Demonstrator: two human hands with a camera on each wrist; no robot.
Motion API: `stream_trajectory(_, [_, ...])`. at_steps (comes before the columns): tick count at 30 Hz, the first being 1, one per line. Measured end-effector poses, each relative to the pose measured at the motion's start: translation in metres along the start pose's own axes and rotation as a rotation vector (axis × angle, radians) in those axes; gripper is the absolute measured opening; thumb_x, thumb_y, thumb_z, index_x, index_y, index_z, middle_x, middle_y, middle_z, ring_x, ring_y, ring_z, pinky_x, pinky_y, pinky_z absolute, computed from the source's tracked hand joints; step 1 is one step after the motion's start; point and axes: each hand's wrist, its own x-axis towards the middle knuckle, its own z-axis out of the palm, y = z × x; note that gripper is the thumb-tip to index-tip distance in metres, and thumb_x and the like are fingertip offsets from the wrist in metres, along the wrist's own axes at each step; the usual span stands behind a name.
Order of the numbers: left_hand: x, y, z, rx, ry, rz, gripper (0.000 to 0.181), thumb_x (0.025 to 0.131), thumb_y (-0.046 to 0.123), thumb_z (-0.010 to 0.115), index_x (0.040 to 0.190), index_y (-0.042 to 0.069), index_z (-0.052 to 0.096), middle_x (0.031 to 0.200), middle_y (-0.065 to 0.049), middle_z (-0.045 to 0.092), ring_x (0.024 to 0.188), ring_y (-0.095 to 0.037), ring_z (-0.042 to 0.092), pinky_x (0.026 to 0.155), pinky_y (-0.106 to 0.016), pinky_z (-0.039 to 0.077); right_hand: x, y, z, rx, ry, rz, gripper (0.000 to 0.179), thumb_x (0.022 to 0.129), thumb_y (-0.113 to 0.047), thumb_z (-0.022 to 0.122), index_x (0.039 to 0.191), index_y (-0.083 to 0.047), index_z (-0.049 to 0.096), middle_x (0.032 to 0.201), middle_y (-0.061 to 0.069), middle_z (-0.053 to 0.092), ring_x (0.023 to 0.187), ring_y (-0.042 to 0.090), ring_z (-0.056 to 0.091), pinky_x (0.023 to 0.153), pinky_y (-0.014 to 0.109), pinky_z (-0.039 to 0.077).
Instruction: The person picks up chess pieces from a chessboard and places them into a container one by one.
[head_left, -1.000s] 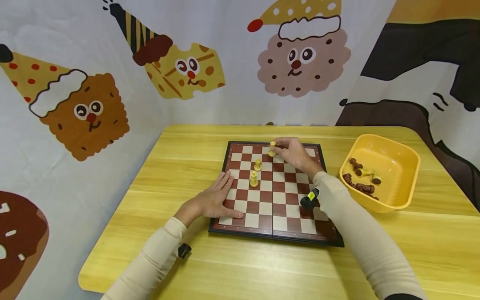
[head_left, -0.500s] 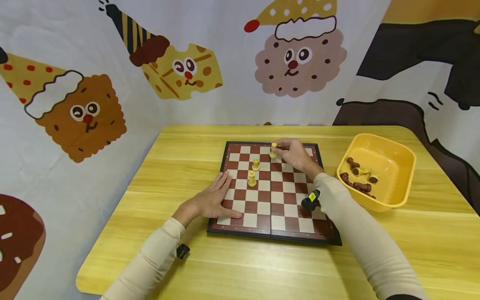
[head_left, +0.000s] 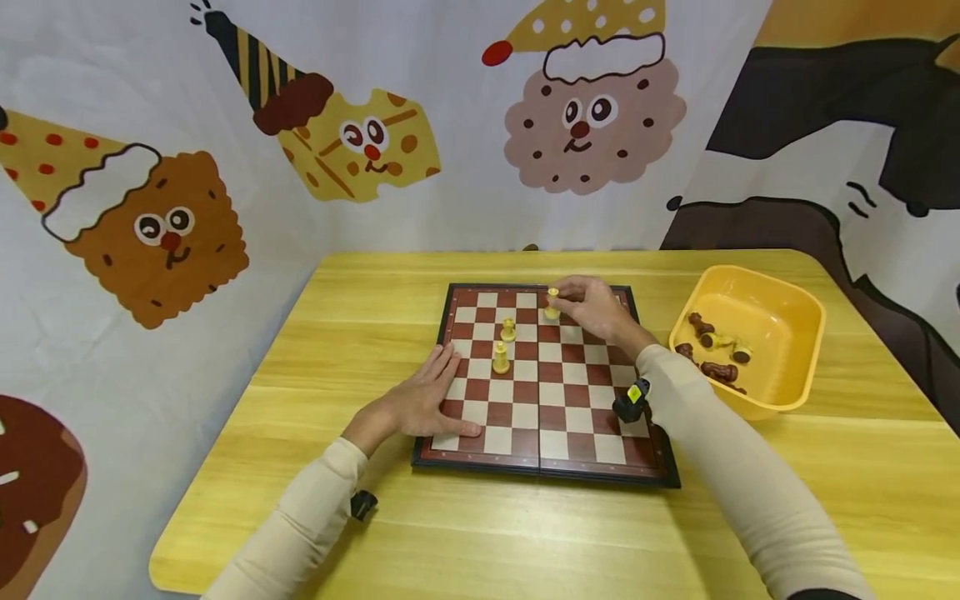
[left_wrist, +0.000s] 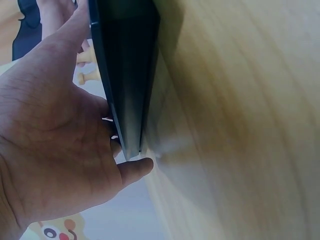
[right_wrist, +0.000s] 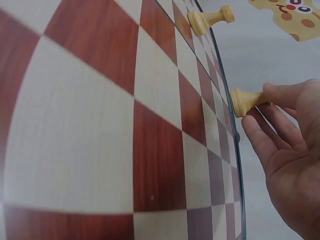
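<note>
A brown and white chessboard point(head_left: 525, 390) with a dark rim lies on the table. My left hand point(head_left: 423, 398) rests on its left edge with fingers spread and thumb out over the near squares; the left wrist view shows that hand point(left_wrist: 60, 130) against the board's dark side point(left_wrist: 127, 75). Between thumb and fingers, my right hand point(head_left: 598, 308) pinches a pale yellow chess piece point(head_left: 552, 305) near the far edge, just right of the centre fold. Its flared base point(right_wrist: 242, 103) shows in the right wrist view, the top hidden by fingers. Two more yellow chess pieces point(head_left: 501, 358) stand upright left of the fold.
To the right of the board stands a yellow plastic basin point(head_left: 795, 354) with several brown and yellow chess pieces point(head_left: 718, 372) lying in it. A wooden table point(head_left: 315, 333) carries everything. Behind hangs a white cloth point(head_left: 465, 167) printed with cartoon biscuits and cheese.
My right hand has slid the held chess piece a little to the right along the far row, past the centre fold. The left hand stays in place on the board.
</note>
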Motion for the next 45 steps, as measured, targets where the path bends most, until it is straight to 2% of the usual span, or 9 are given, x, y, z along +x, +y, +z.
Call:
stream_trajectory(9, [-0.002, 0.001, -0.003, -0.002, 0.000, -0.003, 0.122, 0.086, 0.068, 0.069, 0.161, -0.003, 0.003, 0.168, -0.017, -0.012, 0.153, -0.031, -0.012, 0.121, -0.048, 0.012, -0.002, -0.001, -0.002, 0.006, 0.016, -0.009, 0.032, 0.100, -0.016, 0.069, 0.127, 0.002, 0.066, 0.119, 0.015, 0.067, 0.114, 0.031, 0.062, 0.091, 0.047, 0.053])
stream_trajectory(17, [-0.001, 0.000, -0.001, 0.011, -0.002, -0.004, 0.124, 0.085, 0.071, 0.067, 0.161, -0.001, 0.002, 0.168, -0.015, -0.013, 0.153, -0.029, -0.014, 0.121, -0.047, 0.011, -0.010, 0.005, -0.009, -0.044, 0.034, -0.066, 0.033, 0.100, -0.016, 0.069, 0.127, 0.004, 0.066, 0.119, 0.017, 0.068, 0.114, 0.034, 0.063, 0.091, 0.049, 0.053])
stream_trajectory(24, [0.000, 0.000, 0.000, 0.010, 0.007, -0.003, 0.124, 0.085, 0.071, 0.067, 0.162, -0.001, 0.002, 0.168, -0.015, -0.012, 0.153, -0.029, -0.013, 0.121, -0.047, 0.012, -0.017, 0.005, -0.018, -0.022, 0.052, -0.066, 0.030, 0.100, -0.011, 0.068, 0.124, 0.005, 0.066, 0.116, 0.018, 0.070, 0.111, 0.033, 0.064, 0.087, 0.043, 0.054])
stream_trajectory(30, [-0.001, 0.000, 0.000, -0.010, 0.011, -0.005, 0.124, 0.085, 0.070, 0.069, 0.162, -0.001, 0.003, 0.168, -0.015, -0.011, 0.153, -0.030, -0.011, 0.121, -0.049, 0.014, -0.019, 0.007, -0.020, -0.028, 0.060, -0.067, 0.027, 0.100, -0.011, 0.068, 0.122, 0.005, 0.067, 0.111, 0.016, 0.071, 0.105, 0.031, 0.065, 0.080, 0.032, 0.054])
stream_trajectory(36, [-0.002, 0.001, 0.000, -0.020, 0.009, -0.005, 0.124, 0.085, 0.069, 0.070, 0.162, -0.001, 0.002, 0.168, -0.015, -0.012, 0.153, -0.031, -0.012, 0.121, -0.050, 0.013, -0.023, 0.009, -0.025, -0.037, 0.065, -0.046, 0.029, 0.101, -0.013, 0.068, 0.123, 0.005, 0.067, 0.113, 0.017, 0.070, 0.108, 0.030, 0.065, 0.079, 0.028, 0.053])
stream_trajectory(45, [0.001, -0.001, 0.002, -0.039, 0.004, 0.000, 0.125, 0.085, 0.070, 0.069, 0.161, -0.003, 0.001, 0.168, -0.017, -0.013, 0.153, -0.031, -0.014, 0.121, -0.050, 0.011, -0.028, 0.005, -0.033, -0.001, 0.076, -0.037, 0.031, 0.101, -0.017, 0.068, 0.123, 0.005, 0.066, 0.116, 0.018, 0.069, 0.110, 0.032, 0.064, 0.079, 0.036, 0.055])
